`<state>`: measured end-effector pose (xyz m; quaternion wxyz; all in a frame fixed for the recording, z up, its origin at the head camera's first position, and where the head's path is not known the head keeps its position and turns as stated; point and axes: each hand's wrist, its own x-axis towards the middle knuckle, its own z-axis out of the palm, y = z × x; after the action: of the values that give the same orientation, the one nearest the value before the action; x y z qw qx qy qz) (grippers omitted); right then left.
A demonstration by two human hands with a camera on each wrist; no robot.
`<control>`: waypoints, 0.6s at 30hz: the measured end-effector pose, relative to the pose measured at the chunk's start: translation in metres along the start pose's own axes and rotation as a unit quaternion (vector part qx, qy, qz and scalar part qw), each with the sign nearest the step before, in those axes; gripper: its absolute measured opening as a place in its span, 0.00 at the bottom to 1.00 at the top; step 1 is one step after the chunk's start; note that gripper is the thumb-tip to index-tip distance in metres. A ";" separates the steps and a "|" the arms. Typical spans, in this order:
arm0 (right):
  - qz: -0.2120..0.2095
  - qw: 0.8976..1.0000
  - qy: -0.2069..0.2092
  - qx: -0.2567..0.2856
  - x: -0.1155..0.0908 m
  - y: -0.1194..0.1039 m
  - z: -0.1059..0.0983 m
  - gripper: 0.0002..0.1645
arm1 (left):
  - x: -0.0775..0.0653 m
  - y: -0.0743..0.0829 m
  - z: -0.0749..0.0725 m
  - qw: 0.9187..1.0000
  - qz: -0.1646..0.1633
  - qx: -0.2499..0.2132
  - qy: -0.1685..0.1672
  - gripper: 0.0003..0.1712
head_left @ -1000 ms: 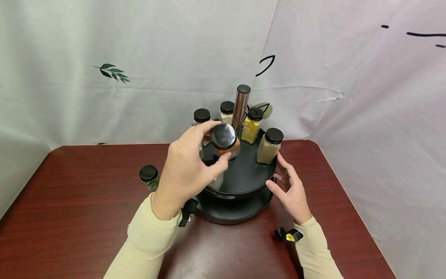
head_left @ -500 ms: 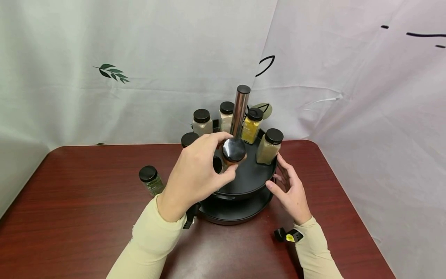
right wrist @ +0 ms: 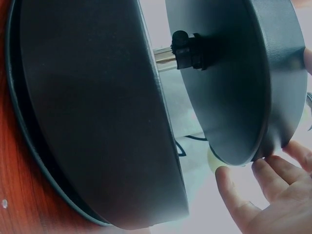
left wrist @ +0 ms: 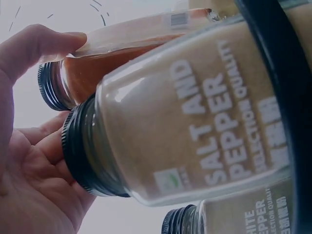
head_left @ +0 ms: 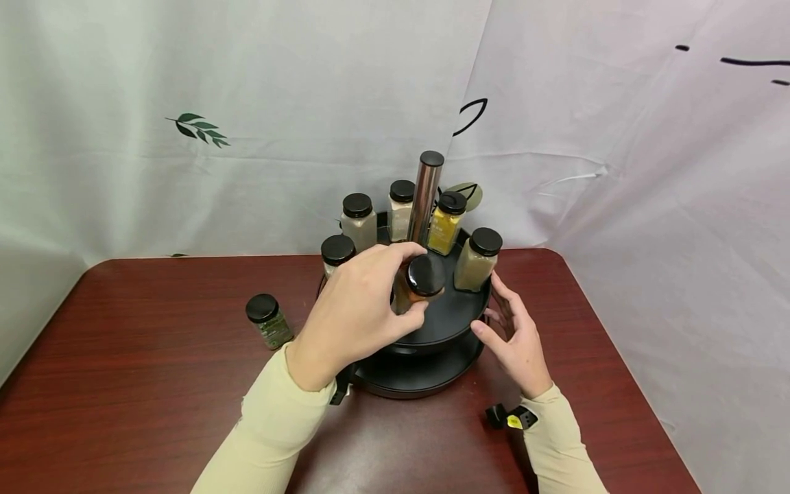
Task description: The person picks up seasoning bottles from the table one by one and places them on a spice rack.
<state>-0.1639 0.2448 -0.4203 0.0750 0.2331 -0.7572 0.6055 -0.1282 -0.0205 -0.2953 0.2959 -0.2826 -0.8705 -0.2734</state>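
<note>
In my left hand (head_left: 358,302) I hold a spice jar (head_left: 426,276) with a black lid and reddish-orange powder, pinched near the lid between thumb and fingers. It is over the upper tier (head_left: 450,317) of a black two-tier turntable; my hand hides its base, so I cannot tell whether it touches the tray. The left wrist view shows this orange jar (left wrist: 97,73) behind a salt-and-pepper jar (left wrist: 146,117), which my hand mostly hides in the head view. My right hand (head_left: 518,346) touches the upper tier's right rim with its fingertips (right wrist: 265,173).
More black-lidded jars ring the upper tier: a yellow one (head_left: 446,225), an olive-tan one (head_left: 477,261) and several pale ones. A central post (head_left: 426,195) rises between them. The lower tier (head_left: 407,381) sits beneath. A green-herb jar (head_left: 271,326) stands on the table left.
My left hand has carried the orange-powder jar right and lower, toward the front of the upper tier. Pale jars at the left now show more. My right hand stays at the rim.
</note>
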 end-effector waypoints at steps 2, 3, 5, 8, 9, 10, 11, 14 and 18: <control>0.001 1.000 -0.001 -0.002 0.000 0.000 0.000 0.45 | 0.000 -0.001 0.001 1.000 0.010 0.000 -0.002 0.32; 0.001 1.000 -0.002 -0.003 0.000 0.001 -0.001 0.45 | 0.000 -0.001 0.002 1.000 0.015 -0.002 -0.004 0.32; 0.001 1.000 -0.003 -0.005 0.000 0.002 -0.001 0.45 | 0.000 -0.002 0.004 1.000 0.026 -0.004 -0.008 0.32; -0.001 1.000 -0.003 -0.004 0.000 0.002 -0.001 0.45 | -0.001 -0.002 0.006 0.999 0.030 0.001 -0.016 0.31; -0.001 1.000 -0.002 -0.003 0.000 0.003 -0.001 0.45 | -0.002 -0.002 0.006 0.999 0.029 0.004 -0.020 0.30; -0.001 1.000 -0.002 -0.002 0.000 0.003 -0.001 0.45 | -0.002 -0.001 0.007 0.999 0.027 0.008 -0.024 0.30; -0.001 1.000 -0.001 -0.001 0.000 0.003 -0.001 0.45 | -0.002 -0.001 0.008 0.999 0.024 0.011 -0.028 0.30; -0.004 1.000 -0.001 -0.001 0.001 0.002 -0.001 0.45 | -0.003 -0.001 0.009 0.999 0.020 0.015 -0.042 0.30; -0.002 1.000 -0.004 0.000 0.001 0.001 -0.001 0.45 | -0.004 -0.001 0.011 0.998 0.021 0.010 -0.057 0.29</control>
<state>-0.1651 0.2454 -0.4208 0.0733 0.2371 -0.7569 0.6045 -0.1303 -0.0159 -0.3056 0.2538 -0.3132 -0.8826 -0.2417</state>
